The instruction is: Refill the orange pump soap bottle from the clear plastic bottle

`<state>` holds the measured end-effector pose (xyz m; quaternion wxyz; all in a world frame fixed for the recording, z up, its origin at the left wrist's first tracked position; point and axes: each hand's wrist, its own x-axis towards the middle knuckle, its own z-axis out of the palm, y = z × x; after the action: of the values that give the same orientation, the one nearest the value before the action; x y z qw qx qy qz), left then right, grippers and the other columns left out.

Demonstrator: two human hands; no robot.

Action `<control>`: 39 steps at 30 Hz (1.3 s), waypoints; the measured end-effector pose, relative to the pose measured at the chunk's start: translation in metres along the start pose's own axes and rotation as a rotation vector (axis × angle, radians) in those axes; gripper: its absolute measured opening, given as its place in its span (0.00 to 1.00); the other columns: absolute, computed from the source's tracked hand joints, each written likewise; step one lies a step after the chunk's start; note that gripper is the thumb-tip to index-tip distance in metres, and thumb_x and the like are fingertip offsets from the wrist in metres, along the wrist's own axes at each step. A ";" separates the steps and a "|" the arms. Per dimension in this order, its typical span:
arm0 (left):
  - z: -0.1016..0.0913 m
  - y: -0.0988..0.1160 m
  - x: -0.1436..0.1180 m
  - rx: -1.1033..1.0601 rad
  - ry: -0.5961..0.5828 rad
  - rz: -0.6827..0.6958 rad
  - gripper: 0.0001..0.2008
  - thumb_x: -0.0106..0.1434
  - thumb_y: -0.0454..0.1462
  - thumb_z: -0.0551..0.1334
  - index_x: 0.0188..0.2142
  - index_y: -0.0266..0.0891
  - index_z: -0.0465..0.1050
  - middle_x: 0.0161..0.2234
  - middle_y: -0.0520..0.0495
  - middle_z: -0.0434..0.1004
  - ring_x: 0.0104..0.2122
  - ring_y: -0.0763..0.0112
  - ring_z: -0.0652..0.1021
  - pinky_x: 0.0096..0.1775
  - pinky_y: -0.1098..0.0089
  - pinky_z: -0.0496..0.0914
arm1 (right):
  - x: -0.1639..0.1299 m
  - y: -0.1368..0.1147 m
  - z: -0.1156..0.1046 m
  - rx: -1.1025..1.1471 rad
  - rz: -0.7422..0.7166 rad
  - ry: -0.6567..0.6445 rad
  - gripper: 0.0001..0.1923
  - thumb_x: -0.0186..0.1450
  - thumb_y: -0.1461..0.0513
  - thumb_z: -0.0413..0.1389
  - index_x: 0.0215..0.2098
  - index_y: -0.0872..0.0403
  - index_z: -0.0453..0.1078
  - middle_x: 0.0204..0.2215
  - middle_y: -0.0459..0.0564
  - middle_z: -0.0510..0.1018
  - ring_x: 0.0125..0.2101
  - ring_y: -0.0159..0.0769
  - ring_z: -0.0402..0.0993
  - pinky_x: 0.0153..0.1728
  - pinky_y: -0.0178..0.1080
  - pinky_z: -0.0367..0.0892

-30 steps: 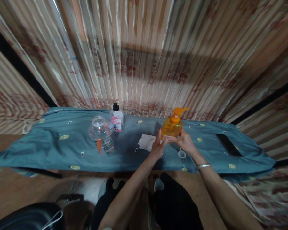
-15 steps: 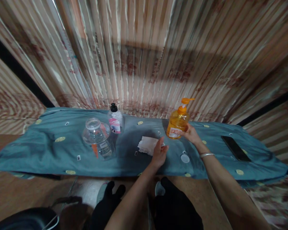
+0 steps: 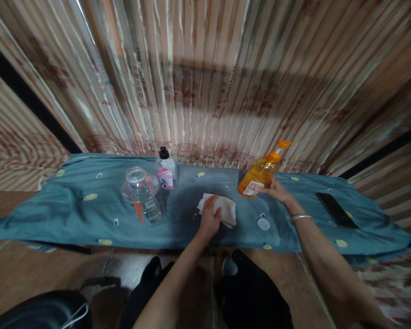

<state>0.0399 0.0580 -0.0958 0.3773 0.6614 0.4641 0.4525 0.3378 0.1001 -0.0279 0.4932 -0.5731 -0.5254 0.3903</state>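
Note:
My right hand (image 3: pixel 276 189) is wrapped round the lower side of a clear pump bottle (image 3: pixel 258 174) of orange liquid. The bottle leans to the right, its base at the cloth-covered surface. My left hand (image 3: pixel 210 217) lies over a folded white cloth (image 3: pixel 229 211), with the fingers curled on its left part and the thumb apart from them. How firmly it grips the cloth is hard to see. To the right of the cloth lies a round whitish disc (image 3: pixel 263 223), like a lid.
A wide clear plastic jar (image 3: pixel 142 194) stands at the left, with a black-capped bottle (image 3: pixel 166 171) with a pink label just behind it. A dark phone (image 3: pixel 335 210) lies at the right. Patterned curtain (image 3: pixel 205 91) hangs behind the teal covering (image 3: pixel 71 219).
The pump bottle has gone from upright to tilted rightward in my right hand. My left hand has moved left from the cloth's right edge onto the cloth.

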 end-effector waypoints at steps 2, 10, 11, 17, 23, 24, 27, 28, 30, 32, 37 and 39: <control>-0.017 -0.006 -0.001 0.117 0.008 0.018 0.20 0.67 0.43 0.62 0.56 0.39 0.70 0.56 0.40 0.72 0.50 0.59 0.77 0.49 0.52 0.74 | -0.006 0.002 0.001 -0.011 -0.010 0.066 0.44 0.37 0.55 0.75 0.51 0.50 0.67 0.48 0.54 0.81 0.48 0.49 0.79 0.54 0.52 0.73; -0.039 -0.026 0.003 0.340 -0.066 0.031 0.19 0.68 0.43 0.62 0.56 0.40 0.70 0.55 0.40 0.72 0.49 0.60 0.77 0.48 0.53 0.74 | -0.075 0.006 0.057 -0.685 0.097 0.188 0.34 0.62 0.52 0.61 0.62 0.57 0.63 0.41 0.57 0.84 0.42 0.50 0.82 0.43 0.45 0.75; -0.038 -0.028 0.005 0.341 -0.085 0.040 0.19 0.68 0.43 0.62 0.56 0.40 0.70 0.55 0.40 0.72 0.49 0.60 0.77 0.48 0.53 0.74 | -0.082 0.004 0.070 -0.711 0.088 0.154 0.31 0.64 0.52 0.60 0.61 0.56 0.65 0.39 0.56 0.84 0.42 0.49 0.82 0.42 0.44 0.74; -0.041 -0.033 0.005 0.329 -0.123 0.045 0.19 0.68 0.43 0.62 0.56 0.40 0.70 0.55 0.40 0.73 0.49 0.60 0.77 0.48 0.53 0.75 | -0.087 -0.008 0.127 -0.809 0.059 0.023 0.27 0.64 0.61 0.60 0.60 0.56 0.67 0.37 0.53 0.84 0.38 0.45 0.82 0.41 0.39 0.72; -0.074 -0.029 -0.007 0.334 -0.031 0.032 0.20 0.68 0.43 0.62 0.56 0.39 0.70 0.55 0.40 0.73 0.49 0.59 0.77 0.48 0.53 0.75 | -0.085 -0.012 0.145 -0.812 -0.020 -0.042 0.25 0.61 0.69 0.56 0.57 0.56 0.71 0.40 0.53 0.83 0.39 0.42 0.81 0.46 0.41 0.72; -0.082 -0.027 -0.011 0.333 -0.006 0.030 0.20 0.67 0.43 0.62 0.56 0.39 0.69 0.55 0.40 0.72 0.49 0.59 0.77 0.48 0.53 0.75 | -0.087 -0.011 0.146 -0.813 -0.037 -0.033 0.24 0.61 0.69 0.56 0.56 0.56 0.72 0.41 0.55 0.83 0.41 0.43 0.80 0.48 0.42 0.72; -0.100 -0.015 -0.023 0.303 0.061 0.033 0.20 0.67 0.43 0.63 0.57 0.39 0.69 0.56 0.40 0.72 0.50 0.58 0.77 0.49 0.52 0.74 | -0.095 -0.009 0.147 -0.809 -0.097 0.011 0.22 0.62 0.68 0.56 0.55 0.56 0.71 0.50 0.61 0.80 0.50 0.49 0.77 0.55 0.50 0.69; -0.103 -0.010 -0.028 0.281 0.072 0.038 0.21 0.67 0.43 0.63 0.57 0.39 0.69 0.57 0.40 0.71 0.51 0.57 0.76 0.50 0.50 0.73 | -0.097 -0.009 0.148 -0.804 -0.123 0.024 0.22 0.62 0.67 0.56 0.55 0.56 0.71 0.53 0.63 0.78 0.53 0.51 0.75 0.56 0.52 0.68; -0.107 -0.001 -0.036 0.217 0.082 0.040 0.22 0.63 0.39 0.66 0.56 0.41 0.71 0.62 0.39 0.67 0.60 0.53 0.70 0.58 0.48 0.66 | -0.095 -0.010 0.154 -0.788 -0.181 0.033 0.23 0.63 0.66 0.56 0.56 0.57 0.70 0.56 0.65 0.75 0.57 0.54 0.72 0.59 0.56 0.65; -0.106 0.006 -0.041 0.140 0.087 0.025 0.26 0.58 0.33 0.68 0.56 0.44 0.71 0.64 0.41 0.65 0.64 0.54 0.67 0.63 0.50 0.61 | -0.088 -0.013 0.165 -0.761 -0.244 0.018 0.23 0.63 0.65 0.56 0.57 0.56 0.69 0.57 0.64 0.74 0.60 0.54 0.70 0.61 0.58 0.64; -0.103 0.009 -0.046 -0.042 0.134 -0.091 0.33 0.57 0.32 0.66 0.62 0.43 0.64 0.66 0.39 0.63 0.66 0.53 0.64 0.63 0.50 0.61 | -0.048 -0.028 0.218 -0.667 -0.358 -0.036 0.28 0.63 0.61 0.57 0.61 0.54 0.64 0.60 0.61 0.73 0.61 0.51 0.68 0.63 0.57 0.61; -0.102 0.007 -0.047 -0.106 0.145 -0.143 0.33 0.58 0.34 0.65 0.63 0.44 0.62 0.66 0.38 0.63 0.65 0.52 0.66 0.60 0.50 0.65 | -0.029 -0.039 0.243 -0.558 -0.378 -0.040 0.33 0.62 0.59 0.59 0.65 0.54 0.60 0.62 0.61 0.70 0.63 0.50 0.66 0.64 0.55 0.61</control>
<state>-0.0628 0.0193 -0.0696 0.4086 0.5713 0.5117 0.4949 0.0905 0.1075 -0.0427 0.3705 -0.5708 -0.7184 0.1442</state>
